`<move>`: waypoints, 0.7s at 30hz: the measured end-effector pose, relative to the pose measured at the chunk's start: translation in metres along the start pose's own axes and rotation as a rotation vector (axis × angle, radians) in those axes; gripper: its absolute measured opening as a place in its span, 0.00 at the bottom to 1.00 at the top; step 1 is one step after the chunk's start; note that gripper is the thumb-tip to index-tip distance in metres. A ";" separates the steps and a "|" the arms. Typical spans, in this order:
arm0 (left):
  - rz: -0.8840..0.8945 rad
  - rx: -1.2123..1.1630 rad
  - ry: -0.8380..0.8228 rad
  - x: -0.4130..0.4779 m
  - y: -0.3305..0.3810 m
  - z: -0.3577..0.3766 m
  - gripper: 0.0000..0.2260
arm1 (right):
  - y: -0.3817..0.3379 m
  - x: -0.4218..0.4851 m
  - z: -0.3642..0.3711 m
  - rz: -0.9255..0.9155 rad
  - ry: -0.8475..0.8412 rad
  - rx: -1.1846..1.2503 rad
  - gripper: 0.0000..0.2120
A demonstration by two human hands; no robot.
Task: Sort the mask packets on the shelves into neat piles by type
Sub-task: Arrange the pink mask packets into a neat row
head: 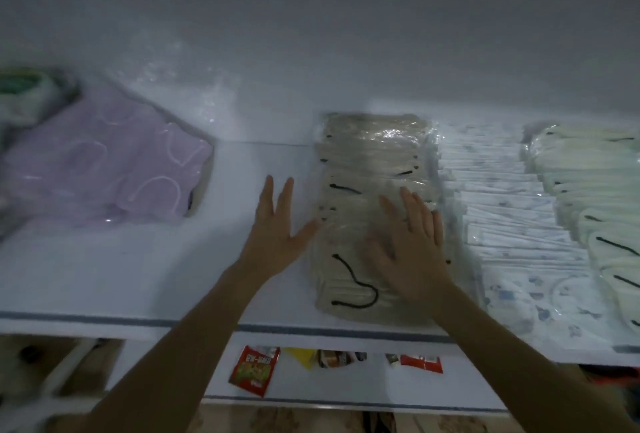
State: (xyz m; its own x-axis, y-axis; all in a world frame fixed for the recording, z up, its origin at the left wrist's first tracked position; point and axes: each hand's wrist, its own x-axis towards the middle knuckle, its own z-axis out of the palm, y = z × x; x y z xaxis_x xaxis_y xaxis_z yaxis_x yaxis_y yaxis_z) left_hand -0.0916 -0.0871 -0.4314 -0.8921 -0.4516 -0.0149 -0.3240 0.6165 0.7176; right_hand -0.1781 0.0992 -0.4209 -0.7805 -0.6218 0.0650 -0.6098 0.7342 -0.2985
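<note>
Currently: shelf (138,277) is under both hands, white, with its front edge nearest the wrists. Lilac packets (104,162) sit well left of the left hand, skewed, one corner aimed at it. White printed packets (502,225) are fanned in a row just right of the right hand, touching the beige pile's wrapper. Cream packets (588,173) are further right again, also fanned. Beige packets (363,169) lie under the right hand, just right of the left one, black ear loops showing through clear wrap.

Right hand (412,245) is flat on top of that pile, fingers straight and spread, gripping nothing. Left hand (277,228) is flat just left of the pile, fingers straight, thumb at its edge; contact unclear, blurred. Red snack sachet (254,372) is on the lower shelf, below the left wrist.

Step, my read: squaring the beige pile. Next needs both palms closing on its sides, then the lilac lot straightened.
</note>
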 end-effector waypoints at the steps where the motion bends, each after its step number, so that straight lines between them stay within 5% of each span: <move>1: 0.004 0.076 0.047 0.000 -0.007 -0.010 0.33 | -0.010 0.011 -0.002 -0.019 -0.022 0.015 0.36; 6: 0.016 0.553 0.321 -0.004 -0.061 -0.076 0.23 | -0.087 0.078 0.008 -0.133 -0.192 0.360 0.26; 11: -0.085 0.930 0.186 -0.030 -0.110 -0.131 0.21 | -0.182 0.120 0.050 0.000 -0.489 0.707 0.23; 14: 0.056 1.190 0.168 -0.033 -0.130 -0.155 0.22 | -0.223 0.126 0.071 0.024 -0.430 0.524 0.25; 17: 0.095 1.377 -0.044 -0.027 -0.142 -0.178 0.24 | -0.241 0.118 0.082 0.038 -0.367 0.193 0.23; 21: 0.177 1.556 -0.165 -0.011 -0.147 -0.195 0.23 | -0.245 0.099 0.094 0.044 -0.263 0.049 0.19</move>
State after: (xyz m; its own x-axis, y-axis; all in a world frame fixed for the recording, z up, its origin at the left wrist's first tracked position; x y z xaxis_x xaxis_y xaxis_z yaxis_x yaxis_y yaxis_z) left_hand 0.0274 -0.2982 -0.4009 -0.9419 -0.2961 -0.1588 -0.1170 0.7320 -0.6712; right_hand -0.0934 -0.1680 -0.4311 -0.7393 -0.6439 -0.1969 -0.5637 0.7518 -0.3422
